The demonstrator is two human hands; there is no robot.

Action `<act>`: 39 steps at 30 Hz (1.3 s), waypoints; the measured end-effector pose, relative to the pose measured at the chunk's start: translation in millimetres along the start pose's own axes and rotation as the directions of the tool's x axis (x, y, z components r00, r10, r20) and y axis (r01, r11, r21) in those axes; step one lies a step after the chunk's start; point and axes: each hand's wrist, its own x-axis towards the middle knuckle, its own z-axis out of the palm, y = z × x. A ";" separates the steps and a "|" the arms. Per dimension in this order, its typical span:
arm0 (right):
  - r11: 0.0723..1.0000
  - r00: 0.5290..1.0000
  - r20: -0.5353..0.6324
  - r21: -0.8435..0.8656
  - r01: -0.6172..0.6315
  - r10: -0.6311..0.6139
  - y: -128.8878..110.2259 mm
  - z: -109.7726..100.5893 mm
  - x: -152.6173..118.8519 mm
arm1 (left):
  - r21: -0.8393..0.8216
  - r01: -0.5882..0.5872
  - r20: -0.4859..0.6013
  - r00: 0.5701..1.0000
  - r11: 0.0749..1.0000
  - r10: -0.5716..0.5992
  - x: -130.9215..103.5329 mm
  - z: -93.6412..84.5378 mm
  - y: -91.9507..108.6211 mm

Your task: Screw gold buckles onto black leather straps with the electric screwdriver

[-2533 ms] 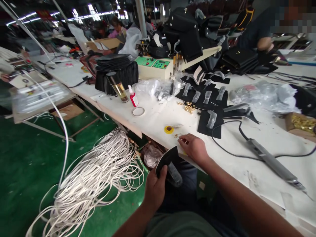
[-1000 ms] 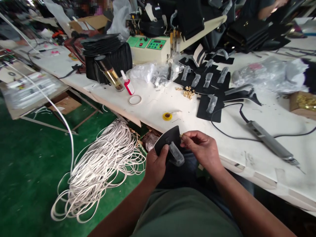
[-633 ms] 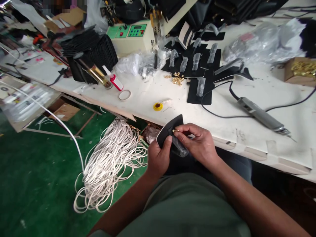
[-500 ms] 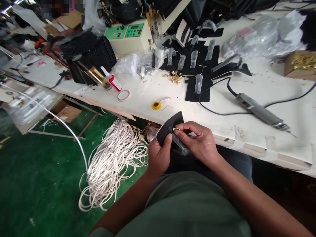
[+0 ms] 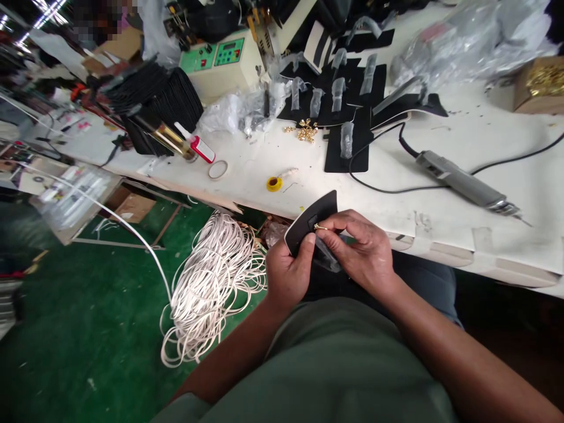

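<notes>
My left hand point(image 5: 291, 270) is closed on a black leather panel point(image 5: 319, 210) with a pale edge, its thumb pressed on the dark face. Between thumb and forefinger of my right hand point(image 5: 363, 249) is a small gold metal piece point(image 5: 321, 227), held against the panel; its exact kind is too small to tell. Clear plastic wrap point(image 5: 326, 258) hangs below the panel between the hands. On the bench beyond lie a pile of small gold metal fittings point(image 5: 306, 131) and several black panels point(image 5: 359, 150) with plastic-wrapped parts on them.
A grey electric screwdriver point(image 5: 462, 179) with a black cord lies at the right. Near the bench edge are a yellow spool point(image 5: 274, 184), a ring point(image 5: 218, 170) and a red bottle point(image 5: 202, 148). Coiled white cord point(image 5: 215, 282) covers part of the green floor. A box of gold parts point(image 5: 540, 88) stands far right.
Both hands have shifted slightly right in view with the panel. The gold piece stays pinched at the panel, its end now showing more. The camera view has turned slightly.
</notes>
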 end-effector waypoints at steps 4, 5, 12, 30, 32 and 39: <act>0.999 1.000 0.004 -0.033 0.018 -0.017 -1.4 -2.4 -1.5 | 0.090 -0.075 -0.018 0.997 0.993 0.077 -1.9 0.1 -0.7; 0.999 1.000 0.003 -0.040 0.021 -0.021 -1.9 -3.0 -1.7 | 0.115 -0.096 -0.016 0.995 0.989 0.098 -2.1 -0.2 -0.6; 0.994 0.997 -0.060 -0.102 0.035 -0.041 -9.8 -8.6 -1.4 | 0.205 -0.235 -0.006 0.970 0.950 0.242 -1.9 0.5 6.4; 0.991 0.999 -0.048 -0.131 -0.015 0.009 -17.8 -10.4 -5.4 | 0.309 -0.246 0.034 0.968 0.919 0.248 -13.2 0.8 14.1; 0.992 0.998 -0.066 -0.128 -0.015 0.006 -15.8 -8.6 -7.5 | 0.294 -0.255 0.047 0.966 0.921 0.253 -13.0 1.3 13.4; 0.982 0.978 -0.204 -0.189 0.000 -0.039 -16.0 -13.9 -9.4 | 0.182 -0.304 0.112 0.951 0.935 0.287 -13.1 7.3 18.1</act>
